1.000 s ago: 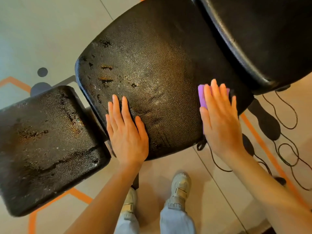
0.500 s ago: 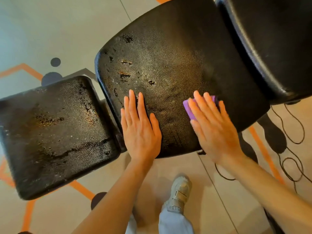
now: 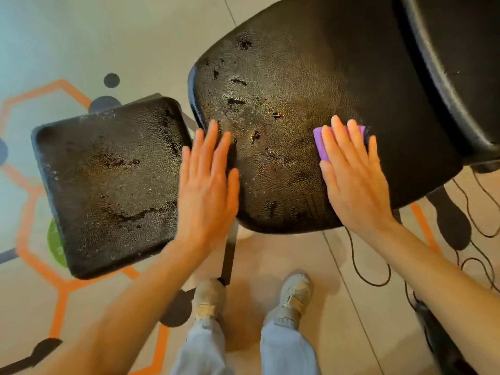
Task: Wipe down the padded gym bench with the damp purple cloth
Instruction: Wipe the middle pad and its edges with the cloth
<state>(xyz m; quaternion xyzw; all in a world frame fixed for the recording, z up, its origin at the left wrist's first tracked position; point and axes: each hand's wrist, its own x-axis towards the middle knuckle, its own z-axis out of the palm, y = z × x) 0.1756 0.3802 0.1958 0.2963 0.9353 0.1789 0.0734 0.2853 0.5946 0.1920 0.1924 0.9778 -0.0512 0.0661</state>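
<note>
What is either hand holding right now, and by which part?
Nothing is gripped. The right hand presses flat on top of the purple cloth; the left hand rests flat on the bench pad.

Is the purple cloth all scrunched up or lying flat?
Flat. The purple cloth lies pressed on the bench pad under the straight fingers of the right hand.
</note>
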